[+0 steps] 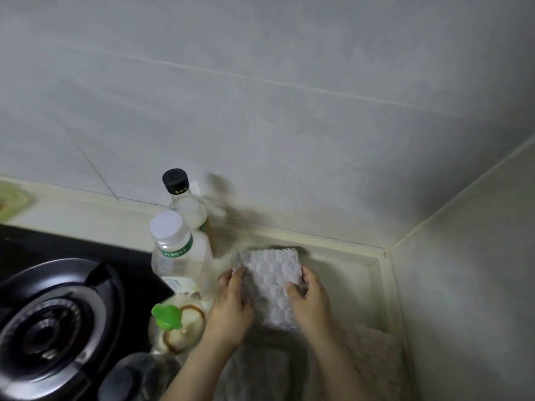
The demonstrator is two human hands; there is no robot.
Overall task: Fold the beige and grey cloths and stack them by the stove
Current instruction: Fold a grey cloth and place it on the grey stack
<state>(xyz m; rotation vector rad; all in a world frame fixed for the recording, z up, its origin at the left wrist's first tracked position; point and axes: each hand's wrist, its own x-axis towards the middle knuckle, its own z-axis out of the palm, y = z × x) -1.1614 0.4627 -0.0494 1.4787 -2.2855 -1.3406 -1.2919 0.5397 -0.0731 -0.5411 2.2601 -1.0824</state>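
A folded grey cloth (pixel 272 282) with a bumpy weave is held over the counter near the wall corner. My left hand (pixel 231 308) grips its left edge and my right hand (pixel 311 302) grips its right edge, fingers curled over the fabric. Below my right wrist lies a beige cloth (pixel 370 354) on the counter. Another greyish cloth (pixel 257 371) lies under my forearms, partly hidden. The black gas stove (pixel 52 322) is at the lower left.
Two clear plastic bottles stand between stove and cloths: one with a white cap (pixel 179 256), one with a black cap (pixel 185 201). A green-capped bottle (pixel 173 322) and a dark-lidded jar (pixel 139 377) sit nearer me. The tiled wall (pixel 289 125) meets a side wall on the right.
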